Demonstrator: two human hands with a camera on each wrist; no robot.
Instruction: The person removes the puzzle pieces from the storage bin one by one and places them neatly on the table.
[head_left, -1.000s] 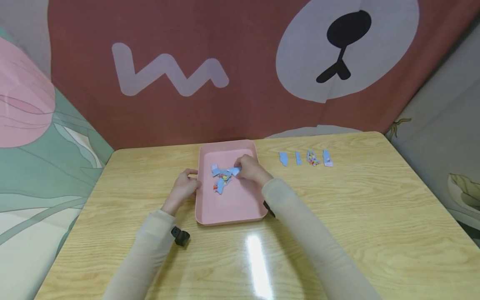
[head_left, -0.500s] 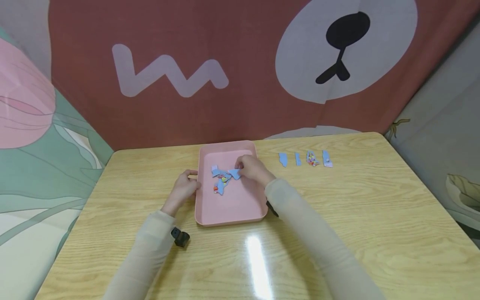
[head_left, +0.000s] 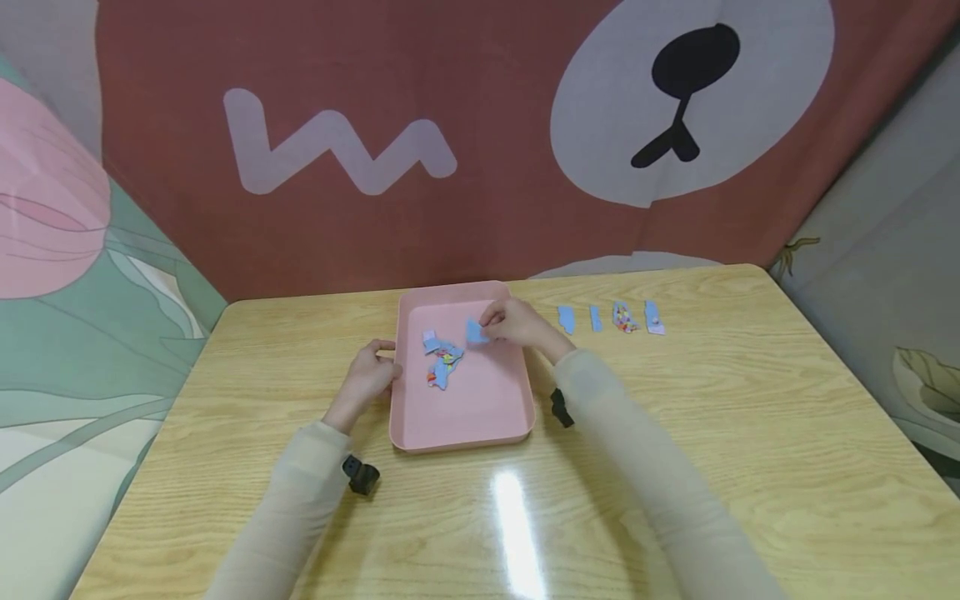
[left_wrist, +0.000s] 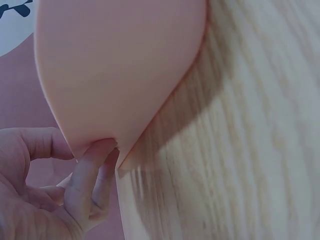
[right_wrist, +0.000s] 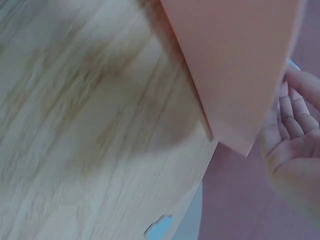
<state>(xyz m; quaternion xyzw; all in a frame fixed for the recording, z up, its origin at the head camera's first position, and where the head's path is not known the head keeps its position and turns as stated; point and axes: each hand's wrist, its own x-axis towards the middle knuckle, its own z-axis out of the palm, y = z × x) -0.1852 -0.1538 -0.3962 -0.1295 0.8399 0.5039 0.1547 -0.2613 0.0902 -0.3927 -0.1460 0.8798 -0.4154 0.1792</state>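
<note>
A pink tray [head_left: 457,421] lies on the table, and my left hand [head_left: 365,373] holds its left side. In the left wrist view, the fingertips of the left hand [left_wrist: 55,185] grip the wall of the tray [left_wrist: 125,65]. Over the tray's right part, my right hand [head_left: 517,323] pinches a light blue paper piece [head_left: 475,332] between thumb and fingers. Several blue and multicoloured paper pieces [head_left: 442,367] overlap in the tray to its left. The right wrist view shows the right hand [right_wrist: 295,130] beyond the tray wall, with just a sliver of blue.
Right of the tray, a row of several separate paper pieces [head_left: 566,319] lies near the back of the wooden table [head_left: 712,417]. A cloth [head_left: 510,208] with a cartoon bear face hangs behind the table. Black wrist cameras [head_left: 362,475] sit at both forearms.
The right hand has lifted the blue piece off the pile and moved it slightly right and back. The left hand stays at the tray's left side.
</note>
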